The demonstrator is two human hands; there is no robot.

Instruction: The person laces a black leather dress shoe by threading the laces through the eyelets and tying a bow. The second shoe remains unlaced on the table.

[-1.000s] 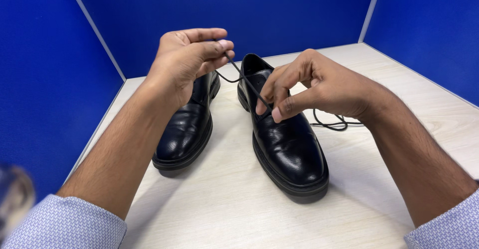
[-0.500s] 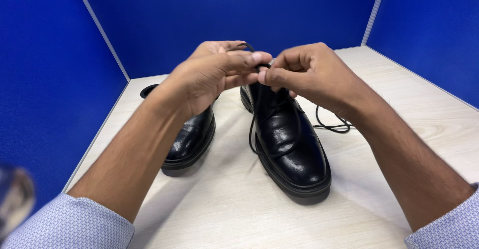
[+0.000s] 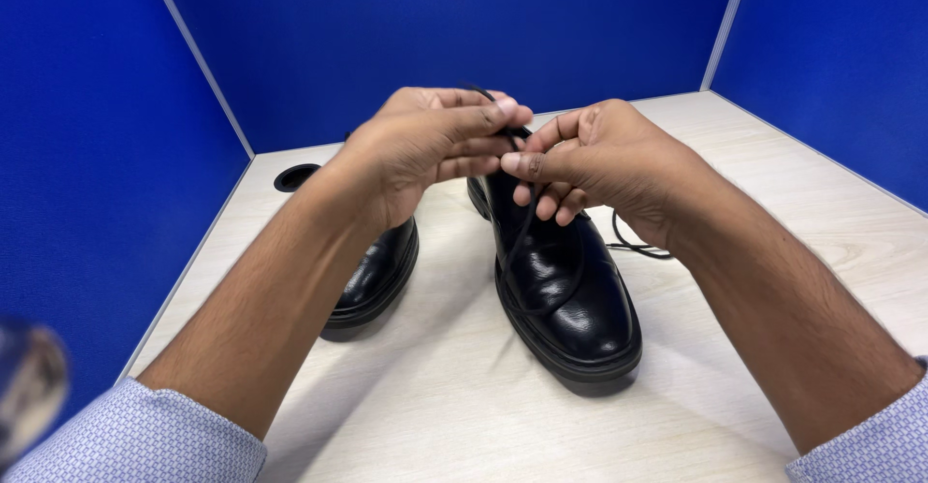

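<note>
Right shoe (image 3: 570, 290) sits mid-surface (image 3: 435, 406), left shoe (image 3: 382, 270) just beside it. Above its throat, left hand (image 3: 425, 154) and right hand (image 3: 599, 159) both pinch the black lace (image 3: 522, 236), fingertips touching. Keep tension even on both strands, loops short, tighten straight down over the eyelets.

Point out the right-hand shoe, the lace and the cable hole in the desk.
right-hand shoe (image 3: 580, 299), head view, on its glossy toe cap.
lace (image 3: 517, 246), head view, on the strand hanging over the shoe's tongue.
cable hole (image 3: 296, 176), head view, on its dark opening.
</note>
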